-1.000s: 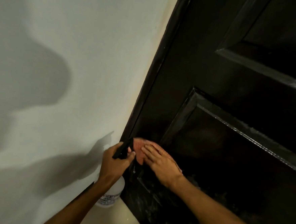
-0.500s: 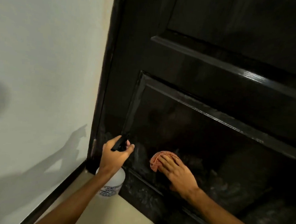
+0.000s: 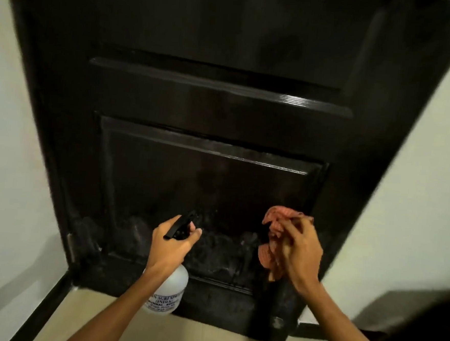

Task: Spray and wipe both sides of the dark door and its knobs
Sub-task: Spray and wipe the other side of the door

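The dark panelled door [image 3: 218, 95] fills the middle of the view, its lower recessed panel streaked with wet marks. My left hand [image 3: 172, 242] grips the black trigger head of a white spray bottle [image 3: 168, 291], whose nozzle points at the lower panel. My right hand [image 3: 299, 255] holds a bunched orange-pink cloth [image 3: 273, 237] at the right edge of the lower panel, close to the door surface. No knob is in view.
Pale walls flank the door on the left [image 3: 9, 155] and right [image 3: 414, 183]. A dark skirting board [image 3: 47, 299] runs along the left wall above the beige floor [image 3: 206, 339]. A dark object [image 3: 420, 325] sits at the lower right.
The view has swung right to face the door squarely. My right hand has carried the cloth from the panel's left part across to its right edge, and the cloth is now bunched. The bottle stays in my left hand.
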The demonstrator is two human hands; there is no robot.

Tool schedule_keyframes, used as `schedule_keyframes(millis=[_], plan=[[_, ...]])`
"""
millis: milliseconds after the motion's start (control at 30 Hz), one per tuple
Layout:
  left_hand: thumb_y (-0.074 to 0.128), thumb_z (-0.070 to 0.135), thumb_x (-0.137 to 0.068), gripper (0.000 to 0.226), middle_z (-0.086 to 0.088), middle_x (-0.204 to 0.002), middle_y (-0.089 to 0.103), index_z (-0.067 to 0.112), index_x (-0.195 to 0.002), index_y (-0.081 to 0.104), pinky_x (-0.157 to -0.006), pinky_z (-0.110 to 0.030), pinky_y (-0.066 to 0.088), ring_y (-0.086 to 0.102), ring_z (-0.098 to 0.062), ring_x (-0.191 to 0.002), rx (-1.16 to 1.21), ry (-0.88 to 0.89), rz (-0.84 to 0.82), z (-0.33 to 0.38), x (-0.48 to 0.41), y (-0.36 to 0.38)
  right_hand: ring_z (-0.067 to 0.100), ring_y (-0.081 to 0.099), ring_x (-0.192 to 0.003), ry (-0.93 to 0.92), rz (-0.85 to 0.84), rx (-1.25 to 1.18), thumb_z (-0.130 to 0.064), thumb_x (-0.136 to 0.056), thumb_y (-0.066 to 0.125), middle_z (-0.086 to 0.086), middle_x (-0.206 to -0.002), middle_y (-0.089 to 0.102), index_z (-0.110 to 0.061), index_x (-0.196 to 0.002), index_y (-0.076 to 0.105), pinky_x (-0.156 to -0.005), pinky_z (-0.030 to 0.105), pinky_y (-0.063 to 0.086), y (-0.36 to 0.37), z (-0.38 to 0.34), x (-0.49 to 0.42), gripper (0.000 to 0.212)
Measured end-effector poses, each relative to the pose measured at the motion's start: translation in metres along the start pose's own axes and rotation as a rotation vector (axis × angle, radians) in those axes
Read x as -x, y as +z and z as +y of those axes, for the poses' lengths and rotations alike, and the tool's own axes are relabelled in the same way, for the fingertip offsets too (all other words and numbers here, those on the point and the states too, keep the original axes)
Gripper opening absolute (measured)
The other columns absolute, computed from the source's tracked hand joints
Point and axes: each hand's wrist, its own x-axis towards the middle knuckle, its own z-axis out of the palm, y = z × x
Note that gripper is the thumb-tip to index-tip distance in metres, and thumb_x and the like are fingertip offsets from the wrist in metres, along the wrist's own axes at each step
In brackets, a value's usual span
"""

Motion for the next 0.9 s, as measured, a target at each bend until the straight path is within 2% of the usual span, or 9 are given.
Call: schedule_keyframes(millis=[67,133,233,367,533,633,700,800,900], plan=[[0.081,0.012,-0.088,0.021,0.007,-0.054,0.058,0.012,-0.075,0.065,-0.049,-0.024,0.043,0.051,-0.008,-0.044,-0.013,0.029,-0.093,0.012,0.013,0.041,0.031,0.062,-0.098,0.128,0.232,0.095,0.000,-0.079,0.077,0.006,-0.117,0.065,-0.020,-0.119,0.075,-0.078,0.034,0.047,-0.033,0.026,-0.011,0.045],[0.081,0.014,-0.088,0.021,0.007,-0.054,0.057,0.013,-0.075,0.065,-0.048,-0.023,0.042,0.051,-0.007,-0.045,-0.004,0.037,-0.108,0.019,0.018,0.054,0.030,0.061,-0.095,0.182,0.335,0.061,-0.005,-0.083,0.077,0.007,-0.113,0.065,-0.020,-0.126,0.073,-0.075,0.033,0.047,-0.042,0.033,-0.021,0.046],[0.081,0.014,-0.088,0.020,0.009,-0.054,0.057,0.014,-0.075,0.066,-0.047,-0.019,0.041,0.051,-0.004,-0.045,0.001,0.048,-0.181,0.030,0.028,0.095,0.032,0.063,-0.095,0.135,0.229,0.039,0.002,-0.084,0.074,0.012,-0.119,0.061,-0.016,-0.133,0.068,-0.079,0.029,0.047,-0.038,0.053,-0.002,0.053],[0.081,0.013,-0.088,0.020,0.002,-0.053,0.055,0.011,-0.077,0.065,-0.040,-0.025,0.039,0.048,-0.013,-0.040,0.018,0.039,-0.272,0.037,0.049,0.147,0.039,0.063,-0.109,0.115,0.119,0.019,0.014,-0.080,0.070,0.016,-0.128,0.060,-0.011,-0.127,0.070,-0.098,0.043,0.051,-0.033,0.080,0.030,0.053],[0.081,0.012,-0.087,0.020,0.009,-0.052,0.055,0.010,-0.076,0.065,-0.044,-0.019,0.039,0.050,-0.005,-0.042,0.009,0.032,-0.305,0.037,0.051,0.181,0.022,0.051,-0.123,0.237,0.470,-0.178,0.011,-0.090,0.060,0.019,-0.136,0.052,-0.005,-0.129,0.068,-0.109,0.013,0.038,-0.075,0.076,-0.032,0.043],[0.081,0.012,-0.087,0.020,0.009,-0.053,0.057,0.014,-0.074,0.065,-0.051,-0.022,0.042,0.052,-0.007,-0.045,0.003,0.044,-0.304,0.029,0.054,0.197,0.032,0.039,-0.140,0.103,0.314,-0.035,0.001,-0.091,0.059,0.020,-0.149,0.042,-0.010,-0.143,0.058,-0.121,0.032,0.031,-0.055,0.088,-0.005,0.053],[0.081,0.012,-0.086,0.023,0.008,-0.054,0.060,0.018,-0.071,0.065,-0.053,-0.027,0.044,0.053,-0.007,-0.045,-0.010,0.048,-0.290,0.024,0.057,0.206,0.039,0.047,-0.134,0.094,0.106,0.059,0.005,-0.082,0.071,0.016,-0.149,0.042,-0.012,-0.140,0.061,-0.111,0.047,0.047,-0.026,0.102,0.046,0.061],[0.082,0.013,-0.085,0.028,0.005,-0.054,0.063,0.023,-0.066,0.064,-0.056,-0.033,0.049,0.057,-0.006,-0.046,-0.048,0.060,-0.265,0.015,0.057,0.215,0.039,0.065,-0.111,0.119,-0.002,0.006,0.018,-0.070,0.075,0.004,-0.135,0.047,-0.010,-0.121,0.072,-0.094,0.039,0.057,-0.005,0.115,0.091,0.058],[0.080,0.027,-0.084,0.022,0.003,-0.058,0.066,0.026,-0.068,0.064,-0.065,-0.048,0.056,0.062,-0.012,-0.051,-0.048,0.066,-0.253,0.007,0.056,0.218,0.029,0.060,-0.119,0.176,0.141,-0.117,0.014,-0.082,0.068,0.006,-0.137,0.053,-0.013,-0.129,0.070,-0.102,0.036,0.053,-0.015,0.109,0.059,0.055]])
